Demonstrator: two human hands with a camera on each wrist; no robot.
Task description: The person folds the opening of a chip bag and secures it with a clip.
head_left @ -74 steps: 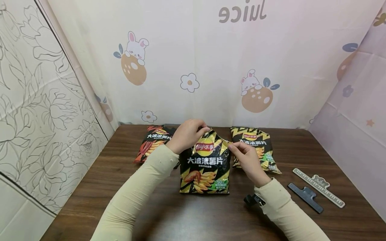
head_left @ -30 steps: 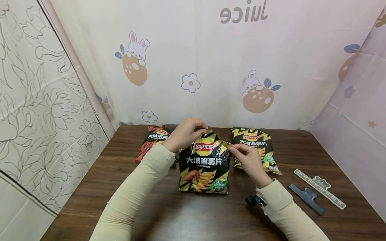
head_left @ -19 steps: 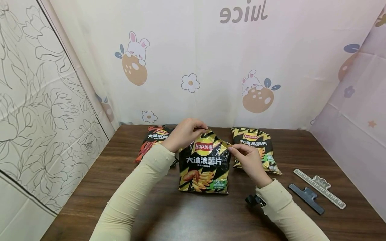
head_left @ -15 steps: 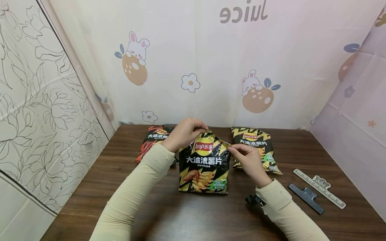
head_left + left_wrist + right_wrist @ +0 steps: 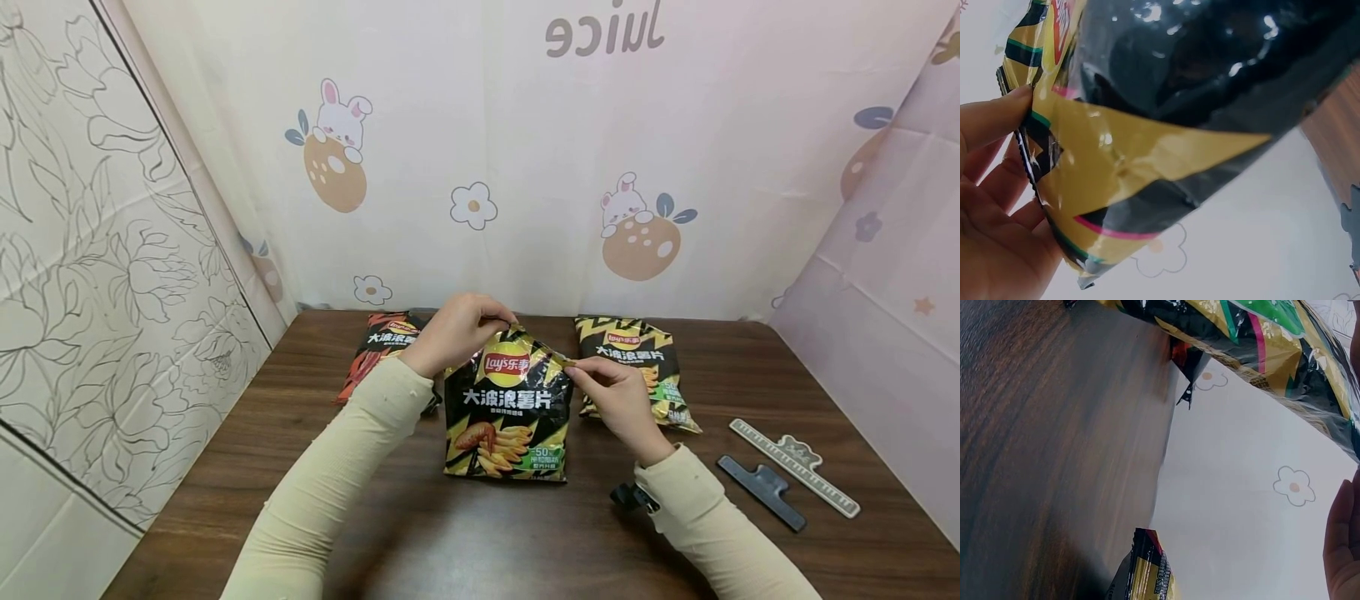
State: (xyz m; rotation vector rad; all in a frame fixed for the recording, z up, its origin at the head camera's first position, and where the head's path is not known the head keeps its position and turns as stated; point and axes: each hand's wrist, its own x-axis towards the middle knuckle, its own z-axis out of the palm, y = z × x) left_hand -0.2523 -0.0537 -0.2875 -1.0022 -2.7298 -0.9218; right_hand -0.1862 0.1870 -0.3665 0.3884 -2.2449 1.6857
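A black and yellow bag of potato chips (image 5: 507, 417) stands upright at the middle of the table in the head view, its front facing me. My left hand (image 5: 459, 333) pinches its top edge, and in the left wrist view the thumb (image 5: 997, 115) lies over the crimped seam of the bag (image 5: 1135, 156). At the upper right corner, my right hand (image 5: 618, 404) pinches the bag between thumb and finger. That corner is pulled lower than the part in the left hand. In the right wrist view only the edge of the right hand (image 5: 1342, 544) shows.
Behind my left arm lies a red and black chip bag (image 5: 378, 354), partly covered. Another yellow and black chip bag (image 5: 626, 354) lies behind my right hand. To the right, a pale sealing clip (image 5: 795, 467) and a dark grey clip (image 5: 761, 493) lie on the wooden table (image 5: 480, 550).
Since the earliest frame the bag and left hand have shifted very slightly left. Both hands keep the same grip on the bag; nothing else has visibly moved.
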